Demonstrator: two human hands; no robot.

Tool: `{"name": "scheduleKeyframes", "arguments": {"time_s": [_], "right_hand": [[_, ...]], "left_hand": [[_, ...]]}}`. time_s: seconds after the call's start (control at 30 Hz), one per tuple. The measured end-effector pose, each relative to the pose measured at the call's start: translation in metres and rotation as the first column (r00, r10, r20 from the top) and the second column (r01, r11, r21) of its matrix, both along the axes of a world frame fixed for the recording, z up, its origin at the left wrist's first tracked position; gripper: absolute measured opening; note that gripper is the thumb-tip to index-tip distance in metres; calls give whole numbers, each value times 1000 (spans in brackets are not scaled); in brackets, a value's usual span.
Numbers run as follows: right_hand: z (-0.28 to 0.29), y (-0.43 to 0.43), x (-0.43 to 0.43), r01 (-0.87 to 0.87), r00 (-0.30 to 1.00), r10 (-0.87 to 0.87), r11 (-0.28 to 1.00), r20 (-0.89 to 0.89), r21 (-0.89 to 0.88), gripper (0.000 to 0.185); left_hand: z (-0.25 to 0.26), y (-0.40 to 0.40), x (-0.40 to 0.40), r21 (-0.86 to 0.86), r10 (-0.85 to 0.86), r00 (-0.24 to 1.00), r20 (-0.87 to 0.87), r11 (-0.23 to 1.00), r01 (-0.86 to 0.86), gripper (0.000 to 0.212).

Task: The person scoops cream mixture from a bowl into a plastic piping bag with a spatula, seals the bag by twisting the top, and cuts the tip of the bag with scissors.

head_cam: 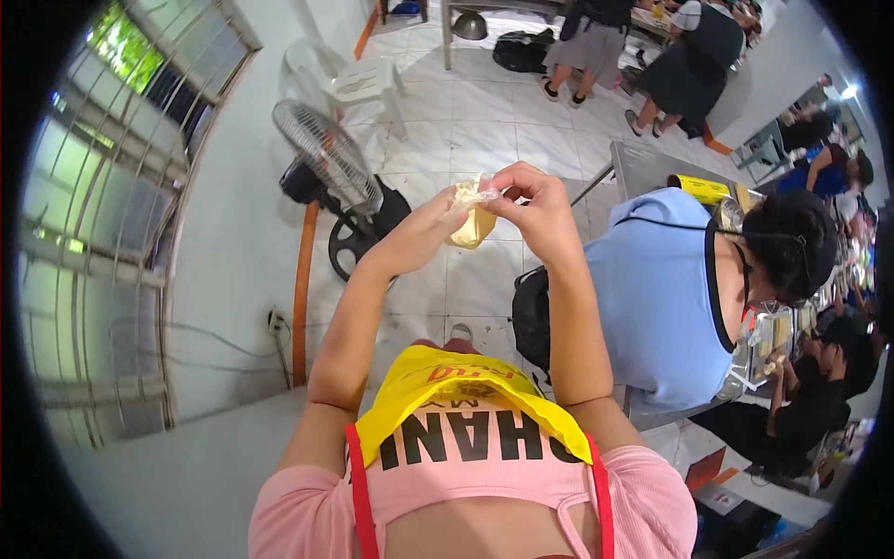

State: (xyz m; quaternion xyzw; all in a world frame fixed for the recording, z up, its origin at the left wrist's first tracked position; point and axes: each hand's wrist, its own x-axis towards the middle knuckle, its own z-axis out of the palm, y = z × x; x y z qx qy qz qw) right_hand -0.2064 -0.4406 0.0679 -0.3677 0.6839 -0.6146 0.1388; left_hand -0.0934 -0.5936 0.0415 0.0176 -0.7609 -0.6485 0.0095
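Both hands are held out in front of my body over the tiled floor. My left hand [419, 234] grips a small pale-yellow packet [473, 229], its fingers mostly hidden behind it. Crumpled clear plastic film [469, 199] stands up at the packet's top, with pale, cream-coloured material showing in it. At the right edge of that film my right hand [532, 202] pinches the plastic between thumb and fingers. What the packet contains cannot be made out. A yellow apron [447, 381] with red straps hangs over my pink shirt.
A black pedestal fan [332, 157] stands at the left, near a white plastic chair [363, 80] and a barred window [112, 209]. Close on my right, a person in a light-blue top [656, 300] leans over a metal table [639, 168]. A black bag [532, 318] is beside them. Several people are farther off.
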Motion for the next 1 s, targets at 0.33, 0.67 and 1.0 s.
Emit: {"name": "scheduleKeyframes", "arguments": {"time_s": [0.33, 0.67, 1.0], "right_hand": [[7, -26, -107, 426, 901, -403, 891, -161, 156, 14], [-17, 2, -178, 837, 499, -831, 536, -247, -112, 15], [-39, 46, -205, 972, 231, -968, 223, 102, -78, 44]], "left_hand": [[5, -58, -178, -34, -434, 900, -40, 901, 433, 42], [-7, -3, -319, 211, -600, 796, -74, 771, 601, 41], [-12, 80, -425, 63, -683, 699, -211, 705, 707, 28]]}}
